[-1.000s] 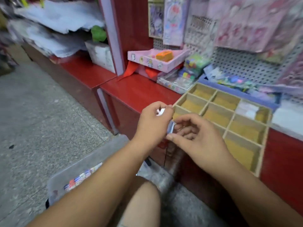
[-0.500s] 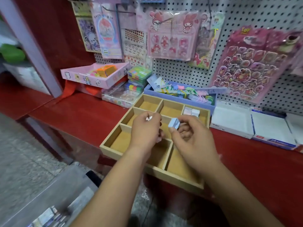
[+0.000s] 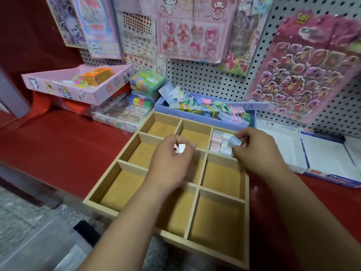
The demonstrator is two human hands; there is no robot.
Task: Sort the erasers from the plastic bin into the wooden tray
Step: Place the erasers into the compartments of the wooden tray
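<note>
Shifted rightward since before, the pale blue eraser [image 3: 235, 141] hangs over the back-right compartment of the wooden tray [image 3: 101, 209], beside stacked erasers [image 3: 217, 142]. It is pinched in the fingers of the right hand [image 3: 256, 151]. The left hand [image 3: 172, 163] pinches a white eraser [image 3: 181, 148] in its fingers over mid-tray, above the red bench [image 3: 58, 149].

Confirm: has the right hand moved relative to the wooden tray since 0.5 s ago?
Yes. The right hand carried its eraser rightward and away, to the wooden tray's far-right compartment.
</note>
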